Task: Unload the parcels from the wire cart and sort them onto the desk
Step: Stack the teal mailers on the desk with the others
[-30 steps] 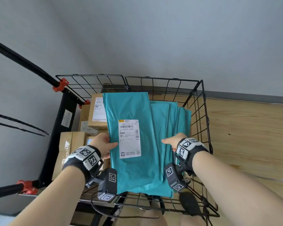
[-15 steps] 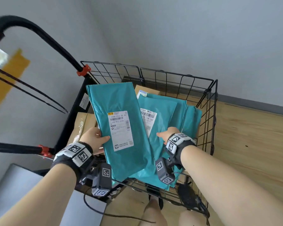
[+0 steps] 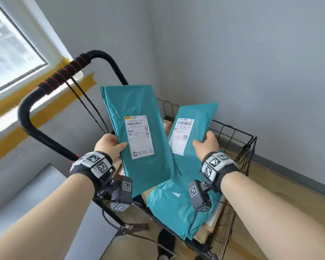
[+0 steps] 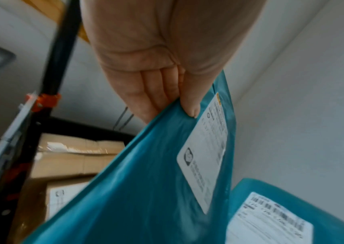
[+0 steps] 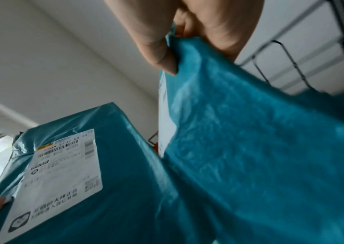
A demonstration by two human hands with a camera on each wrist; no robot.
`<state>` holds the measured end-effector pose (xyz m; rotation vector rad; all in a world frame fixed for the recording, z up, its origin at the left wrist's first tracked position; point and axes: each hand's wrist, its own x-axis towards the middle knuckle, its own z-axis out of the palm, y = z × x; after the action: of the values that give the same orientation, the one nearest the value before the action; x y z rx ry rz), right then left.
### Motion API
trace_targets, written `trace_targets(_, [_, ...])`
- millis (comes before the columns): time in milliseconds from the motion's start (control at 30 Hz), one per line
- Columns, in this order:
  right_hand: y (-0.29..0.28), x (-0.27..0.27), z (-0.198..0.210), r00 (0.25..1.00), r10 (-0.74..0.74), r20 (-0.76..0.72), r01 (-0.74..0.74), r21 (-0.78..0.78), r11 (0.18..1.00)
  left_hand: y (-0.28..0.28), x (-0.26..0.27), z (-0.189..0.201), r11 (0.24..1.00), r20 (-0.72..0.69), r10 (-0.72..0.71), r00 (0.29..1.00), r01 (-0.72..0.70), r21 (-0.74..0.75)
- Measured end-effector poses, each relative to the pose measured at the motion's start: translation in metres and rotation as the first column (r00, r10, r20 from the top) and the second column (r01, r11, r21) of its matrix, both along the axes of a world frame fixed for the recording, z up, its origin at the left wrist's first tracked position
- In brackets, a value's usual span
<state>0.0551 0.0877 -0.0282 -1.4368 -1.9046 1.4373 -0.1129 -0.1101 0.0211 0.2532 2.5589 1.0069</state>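
One teal bag [image 3: 139, 132] is pinched at its edge by the left hand [image 3: 109, 145], thumb on the front just beside the white label [image 3: 139, 136], the other fingers [image 4: 156, 92] flat behind it. A second teal bag [image 3: 193, 128] is pinched the same way by the right hand [image 3: 206, 145]. Both bags are held up above the wire cart [image 3: 238, 147].

The bags look smooth and floppy, so one could slip out from between the fingers and be dropped back in. Their low ends hang near the cart's wires and could be caught there.

Under the hands, more teal bags [image 3: 173, 207] and brown boxes [image 4: 72, 158] are left in the cart. A wood floor [image 3: 281, 184] and grey walls [image 3: 251, 53] are seen past the fingers, and a window [image 3: 8, 53] is off to the left. A grey flat top [image 3: 41, 194] is seen below the left wrist; whether it is the desk cannot be told.
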Motion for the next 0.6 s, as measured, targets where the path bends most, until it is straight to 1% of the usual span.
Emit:
trace_targets(67, [-0.001, 0.001, 0.018, 0.999, 0.022, -0.03, -0.021, 0.058, 0.998, -0.019, 0.009, 0.014, 0.998, -0.09, 0.046, 0.995, -0.05, -0.042])
trace_targets(133, [-0.008, 0.0, 0.036, 0.997, 0.06, -0.057, -0.055, 0.089, 0.995, -0.044, 0.018, 0.024, 0.99, -0.133, 0.122, 0.984, -0.129, -0.051])
trace_targets(200, [-0.022, -0.004, 0.052, 0.991, 0.116, -0.068, -0.108, 0.105, 0.989, -0.074, 0.03, 0.033, 0.977, -0.153, 0.202, 0.967, -0.21, -0.032])
trace_targets(300, [-0.055, -0.014, 0.077, 0.961, 0.247, -0.127, -0.234, 0.113, 0.966, -0.121, 0.054, 0.044, 0.944, -0.186, 0.318, 0.93, -0.328, -0.027])
trace_targets(433, [-0.113, -0.031, 0.107, 0.887, 0.446, -0.122, -0.416, 0.211, 0.885, -0.188, 0.086, 0.064, 0.87, -0.211, 0.486, 0.848, -0.493, 0.021])
trace_targets(500, [-0.147, -0.039, 0.123, 0.833, 0.536, -0.137, -0.494, 0.25, 0.833, -0.223, 0.1, 0.072, 0.824, -0.203, 0.562, 0.802, -0.563, 0.059])
trace_targets(600, [-0.205, -0.043, 0.145, 0.74, 0.649, -0.176, -0.597, 0.273, 0.754, -0.274, 0.122, 0.08, 0.751, -0.19, 0.66, 0.727, -0.64, 0.162])
